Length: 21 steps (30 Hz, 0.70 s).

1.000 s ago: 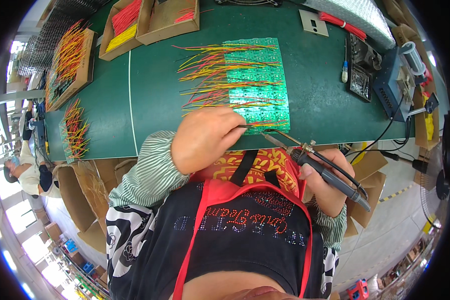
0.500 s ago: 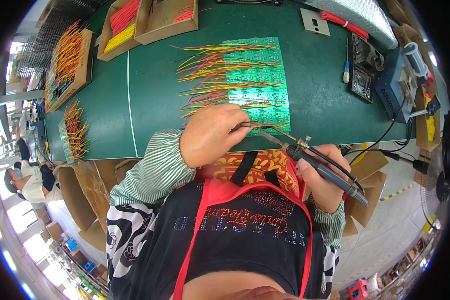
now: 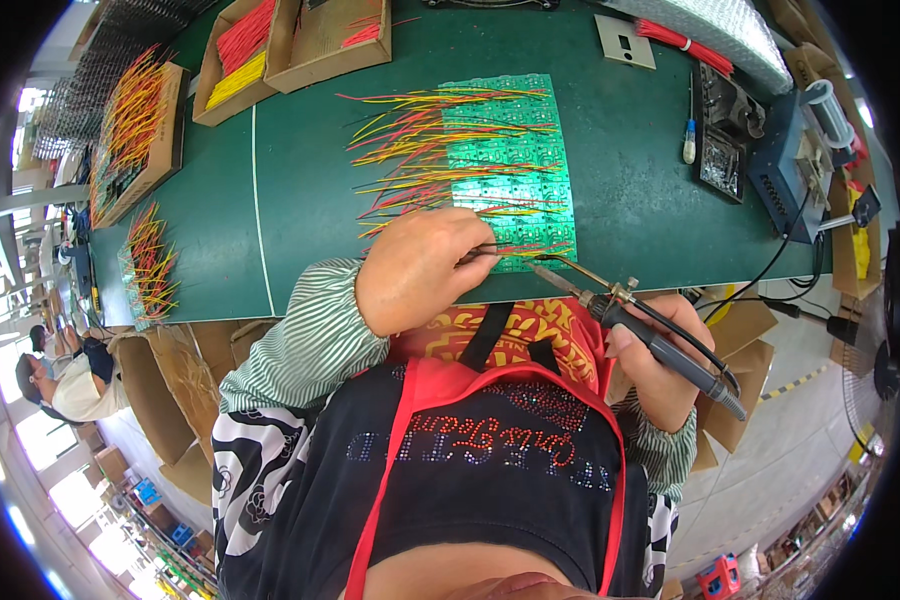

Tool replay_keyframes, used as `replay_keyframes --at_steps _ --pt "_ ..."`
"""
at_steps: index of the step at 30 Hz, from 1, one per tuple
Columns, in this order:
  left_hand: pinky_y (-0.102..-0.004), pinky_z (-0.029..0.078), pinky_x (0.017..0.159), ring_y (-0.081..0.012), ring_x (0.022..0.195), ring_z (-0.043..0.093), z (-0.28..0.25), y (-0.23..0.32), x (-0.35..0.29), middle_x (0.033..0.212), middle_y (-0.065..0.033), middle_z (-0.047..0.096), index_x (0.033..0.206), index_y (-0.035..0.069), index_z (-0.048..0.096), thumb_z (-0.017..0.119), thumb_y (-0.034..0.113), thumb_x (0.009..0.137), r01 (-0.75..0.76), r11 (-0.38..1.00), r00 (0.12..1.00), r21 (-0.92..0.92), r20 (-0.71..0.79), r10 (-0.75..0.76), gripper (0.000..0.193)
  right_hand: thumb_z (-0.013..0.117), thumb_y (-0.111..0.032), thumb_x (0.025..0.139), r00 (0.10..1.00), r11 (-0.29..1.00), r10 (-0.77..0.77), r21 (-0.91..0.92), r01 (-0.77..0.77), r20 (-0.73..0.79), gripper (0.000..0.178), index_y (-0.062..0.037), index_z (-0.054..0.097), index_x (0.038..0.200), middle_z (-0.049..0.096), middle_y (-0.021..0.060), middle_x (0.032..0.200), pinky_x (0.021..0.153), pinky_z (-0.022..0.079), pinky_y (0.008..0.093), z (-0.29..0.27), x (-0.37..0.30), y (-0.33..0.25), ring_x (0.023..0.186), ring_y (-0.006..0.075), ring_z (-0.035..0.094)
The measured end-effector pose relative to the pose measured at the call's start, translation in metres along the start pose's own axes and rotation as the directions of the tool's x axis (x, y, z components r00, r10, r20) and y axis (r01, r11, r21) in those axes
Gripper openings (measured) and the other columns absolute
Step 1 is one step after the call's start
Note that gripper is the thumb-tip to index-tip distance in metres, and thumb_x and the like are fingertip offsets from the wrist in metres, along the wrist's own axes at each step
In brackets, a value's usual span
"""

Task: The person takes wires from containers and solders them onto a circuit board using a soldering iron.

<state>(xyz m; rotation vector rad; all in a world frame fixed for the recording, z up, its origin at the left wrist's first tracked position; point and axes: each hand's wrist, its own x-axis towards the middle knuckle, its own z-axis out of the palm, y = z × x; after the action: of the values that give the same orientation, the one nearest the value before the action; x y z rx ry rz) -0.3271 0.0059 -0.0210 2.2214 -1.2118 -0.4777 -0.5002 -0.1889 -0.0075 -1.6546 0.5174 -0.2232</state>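
Note:
A green panel of circuit boards [image 3: 515, 200] lies on the bench, with rows of red, yellow and black wires [image 3: 400, 140] across it and hanging out over its left side. My left hand [image 3: 425, 265] is closed at the panel's near left corner, pinching a thin black wire whose far part is hidden by my fingers. My right hand [image 3: 660, 355] grips a grey soldering iron [image 3: 660, 345] with a curved solder-feed tube fixed along it. The iron's tip and the tube's end are at the near row of the panel, just right of my left fingertips.
Cardboard trays of red and yellow wires [image 3: 310, 60] stand at the back left, and wired boards [image 3: 145, 265] lie farther left. At right are a blue soldering station [image 3: 785, 165], a dark tray [image 3: 725, 150], a screwdriver [image 3: 689, 142] and a bundle of red wires [image 3: 682, 46].
The soldering iron and my right hand have shifted slightly right and down. My left hand stays almost in place. At far left, a person has changed posture.

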Motion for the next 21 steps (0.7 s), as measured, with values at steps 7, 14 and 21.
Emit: replay_keyframes --at_steps 7,14,21 --pt "-0.0394 0.047 0.065 -0.0296 0.074 0.059 -0.038 0.001 -0.004 0.079 -0.0108 0.060 0.083 0.005 0.062 0.059 0.016 0.082 0.014 0.991 0.988 0.132 -0.152 0.006 0.011 0.071 -0.003 0.070 0.998 0.999 0.017 -0.043 -0.019 -0.055 0.018 0.0010 0.060 0.085 0.064 0.0047 0.071 0.058 0.047 0.0222 -0.005 -0.004 -0.001 0.061 0.0074 0.058" --pt "-0.0375 0.046 0.062 -0.0285 0.071 0.060 -0.008 0.015 0.005 0.078 -0.0102 0.063 0.085 0.004 0.063 0.064 0.016 0.080 -0.090 0.990 0.992 0.105 -0.084 0.099 0.012 0.072 -0.004 0.069 0.997 0.993 -0.026 -0.117 0.017 -0.078 0.019 0.0005 0.060 0.084 0.063 0.0040 0.070 0.059 0.047 0.0220 -0.009 -0.004 0.000 0.062 0.0072 0.058" --pt "-0.0375 0.045 0.059 -0.0270 0.069 0.058 0.010 0.011 0.014 0.075 -0.0087 0.058 0.081 0.004 0.061 0.064 0.016 0.079 -0.073 0.996 0.996 0.051 -0.039 0.075 0.012 0.071 -0.004 0.070 0.997 0.997 -0.002 -0.071 -0.003 -0.072 0.019 0.0008 0.060 0.084 0.064 0.0043 0.072 0.060 0.047 0.0216 -0.009 -0.003 0.004 0.064 0.0071 0.058"
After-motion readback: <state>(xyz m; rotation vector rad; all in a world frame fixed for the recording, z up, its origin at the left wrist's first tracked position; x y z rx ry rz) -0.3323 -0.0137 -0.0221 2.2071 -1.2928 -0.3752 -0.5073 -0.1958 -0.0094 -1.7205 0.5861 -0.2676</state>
